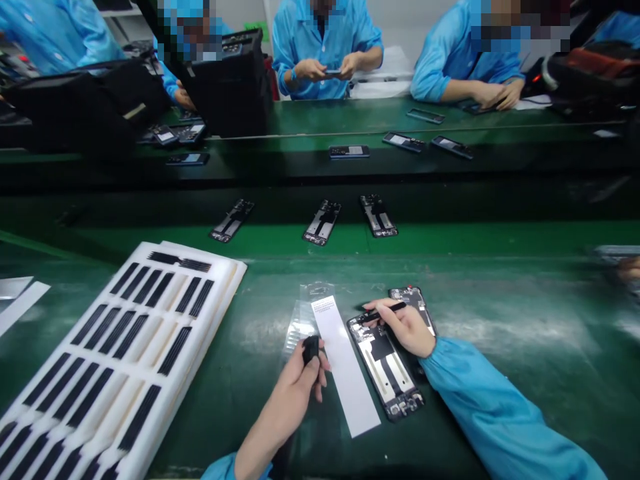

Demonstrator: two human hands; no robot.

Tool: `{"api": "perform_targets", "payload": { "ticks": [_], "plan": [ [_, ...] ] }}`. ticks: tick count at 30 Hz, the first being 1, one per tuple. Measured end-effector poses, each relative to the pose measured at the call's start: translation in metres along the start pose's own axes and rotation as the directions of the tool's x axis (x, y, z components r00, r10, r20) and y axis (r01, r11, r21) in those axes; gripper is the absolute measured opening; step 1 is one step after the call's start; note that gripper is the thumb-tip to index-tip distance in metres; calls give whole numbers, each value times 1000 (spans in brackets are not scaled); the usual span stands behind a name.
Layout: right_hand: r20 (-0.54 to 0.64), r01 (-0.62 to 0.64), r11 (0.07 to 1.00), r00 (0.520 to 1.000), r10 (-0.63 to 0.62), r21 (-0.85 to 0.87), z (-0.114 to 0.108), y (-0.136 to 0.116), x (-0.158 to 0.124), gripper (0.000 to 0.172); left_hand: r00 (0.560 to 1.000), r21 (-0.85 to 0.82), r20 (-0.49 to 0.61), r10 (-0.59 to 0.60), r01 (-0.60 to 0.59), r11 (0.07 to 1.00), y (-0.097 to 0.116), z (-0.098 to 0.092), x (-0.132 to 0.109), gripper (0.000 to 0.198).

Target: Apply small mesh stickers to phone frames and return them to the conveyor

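My left hand (295,383) is closed around a small bundle of black strips (311,349), held just left of a white paper strip (347,373). Between the fingers of my right hand (410,330) is a slim black tool (390,311), perhaps tweezers; its exact kind is not clear. The tool's tip is over the upper end of an opened phone frame (387,370), which lies tilted on the green bench. Partly behind my right hand lies a second phone frame (419,301). Clear plastic sheets (299,320) lie beside and under the paper strip.
At left, a white foam tray (235,270) holds rows of black strips. Several phone frames, including one (323,222), lie on a green belt (280,240) ahead. Beyond it, co-workers in blue, one (327,40) holding a phone, sit near dark bins (233,87).
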State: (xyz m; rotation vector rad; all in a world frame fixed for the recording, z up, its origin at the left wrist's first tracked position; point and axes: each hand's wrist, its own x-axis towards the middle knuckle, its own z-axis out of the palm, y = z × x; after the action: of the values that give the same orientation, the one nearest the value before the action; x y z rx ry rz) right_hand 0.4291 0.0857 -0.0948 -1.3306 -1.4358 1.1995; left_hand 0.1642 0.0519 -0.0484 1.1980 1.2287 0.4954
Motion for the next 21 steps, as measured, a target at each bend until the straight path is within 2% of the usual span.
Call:
{"api": "perform_targets", "payload": {
  "ticks": [5, 12, 17, 21],
  "plan": [
    [5, 28, 1000, 1000, -28, -10, 2, 3, 1, 54, 997, -91, 65, -38, 44, 995, -1, 8, -6, 42],
    [47, 145, 986, 989, -141, -84, -2, 5, 0, 43, 999, 47, 34, -1, -1, 999, -5, 8, -12, 42],
    [144, 282, 953, 953, -266, -110, -13, 7, 1, 38, 995, 171, 0, 100, -99, 980, -7, 10, -17, 33],
    [199, 318, 944, 935, -295, -93, -20, 6, 4, 33, 974, 333, 62, 218, -226, 915, -7, 21, -22, 30]
  ]
}}
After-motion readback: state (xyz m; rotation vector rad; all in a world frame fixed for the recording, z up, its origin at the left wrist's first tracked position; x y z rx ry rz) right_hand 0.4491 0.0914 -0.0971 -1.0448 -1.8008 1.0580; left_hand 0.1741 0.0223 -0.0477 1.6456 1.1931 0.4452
